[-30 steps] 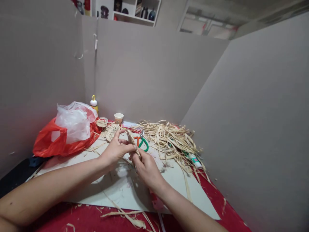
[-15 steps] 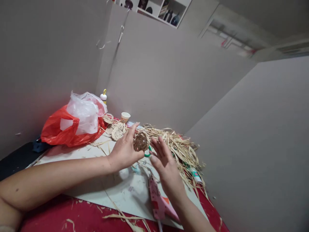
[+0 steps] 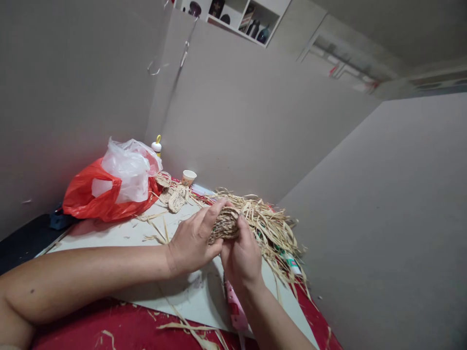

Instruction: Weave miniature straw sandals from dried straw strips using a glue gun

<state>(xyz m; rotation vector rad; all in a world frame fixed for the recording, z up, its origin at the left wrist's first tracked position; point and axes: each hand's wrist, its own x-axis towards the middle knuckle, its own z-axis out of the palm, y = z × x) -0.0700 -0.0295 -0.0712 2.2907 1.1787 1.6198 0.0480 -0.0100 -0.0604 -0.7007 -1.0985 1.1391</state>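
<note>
Right hand (image 3: 241, 253), apart earlier, now closes with left hand (image 3: 191, 240) on woven coil (image 3: 224, 224), beside straw pile (image 3: 270, 221); firm, even pressure advisable.

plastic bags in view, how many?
2. A red bag lies at the far left; a clear bag sits on top of it. The left hand and right hand, gripping a woven straw piece, touch neither. Others may be hidden beneath.

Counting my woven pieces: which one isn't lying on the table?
The woven straw piece held between the left hand and right hand; the other woven pieces lie near the paper cup, untouched.
</note>
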